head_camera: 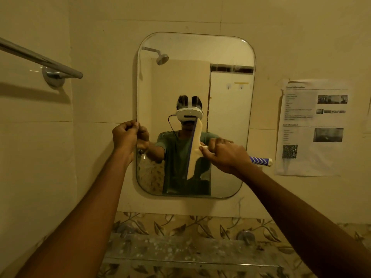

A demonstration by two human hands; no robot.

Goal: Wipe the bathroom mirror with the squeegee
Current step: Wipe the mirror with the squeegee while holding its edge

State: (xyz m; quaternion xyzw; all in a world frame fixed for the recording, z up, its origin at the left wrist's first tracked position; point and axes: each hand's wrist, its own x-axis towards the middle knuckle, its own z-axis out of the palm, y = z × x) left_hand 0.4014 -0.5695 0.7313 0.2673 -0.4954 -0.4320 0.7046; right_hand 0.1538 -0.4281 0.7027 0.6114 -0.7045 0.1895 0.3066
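- The mirror (226,57) hangs on the wall straight ahead.
- A towel rail (40,58) is on the side wall, up and left of the mirror.
- A paper sheet (313,127) is stuck to the wall just right of the mirror.
- A shelf (190,251) runs below the mirror.
- The left hand (125,135) grips the mirror's left edge.
- The right hand (226,155) holds the squeegee (193,151) in front of the mirror's middle, blade upright, handle pointing right.

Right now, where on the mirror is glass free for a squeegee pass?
Free: top half of the mirror, above both hands; bottom right corner, below the right hand. Crowded: mid-height, left hand gripping the left edge, squeegee blade near upright at centre.
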